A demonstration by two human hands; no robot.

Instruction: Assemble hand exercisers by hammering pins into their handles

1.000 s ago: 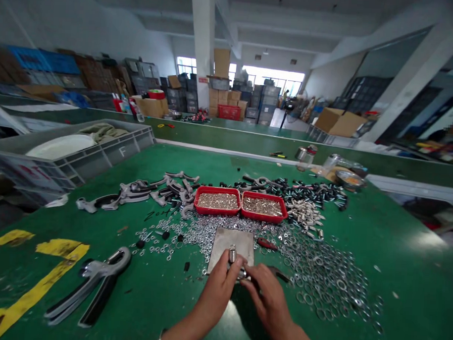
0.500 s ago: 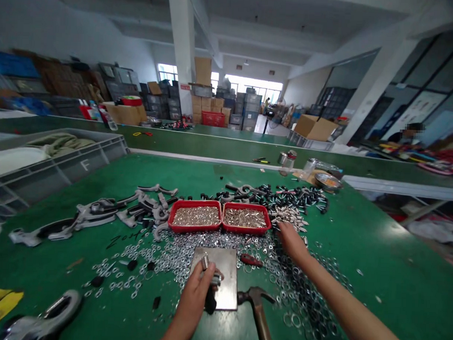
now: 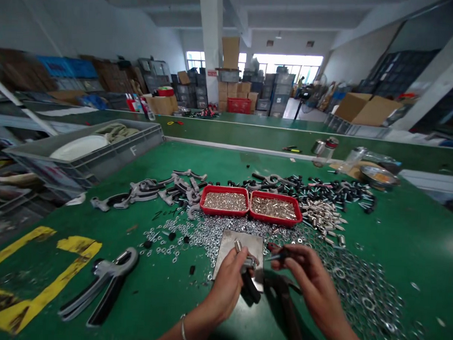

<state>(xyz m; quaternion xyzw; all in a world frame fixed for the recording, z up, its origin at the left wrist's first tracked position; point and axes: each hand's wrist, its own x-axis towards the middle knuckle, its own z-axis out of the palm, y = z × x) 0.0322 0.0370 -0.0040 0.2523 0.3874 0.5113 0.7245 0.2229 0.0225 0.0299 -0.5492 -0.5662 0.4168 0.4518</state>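
Note:
My left hand [image 3: 226, 284] is closed around a hand grip strengthener [image 3: 251, 288]. Its coil spring stands up above my thumb and a black handle sticks out below. Beside it, my right hand [image 3: 315, 279] pinches a black-headed screw [image 3: 277, 257], its shank pointing left at the strengthener, with a small gap between them. Both hands are above or beside a steel plate [image 3: 227, 239]. A hammer [image 3: 290, 311] lies under my right hand, partly hidden by it. The red tool handle [image 3: 272, 246] behind my right fingers is mostly covered.
Two red trays [image 3: 225, 214] of small metal parts stand behind the plate. Loose nuts [image 3: 198, 233], washers [image 3: 370, 304], metal sleeves [image 3: 325, 215] and black-headed screws [image 3: 352, 189] are scattered around. An assembled grip strengthener [image 3: 107, 280] lies front left; a grey crate [image 3: 134, 152] stands beyond.
My right hand has come back from the metal sleeves and screws to beside my left hand, now with a black-headed screw in its fingers. The view has turned left.

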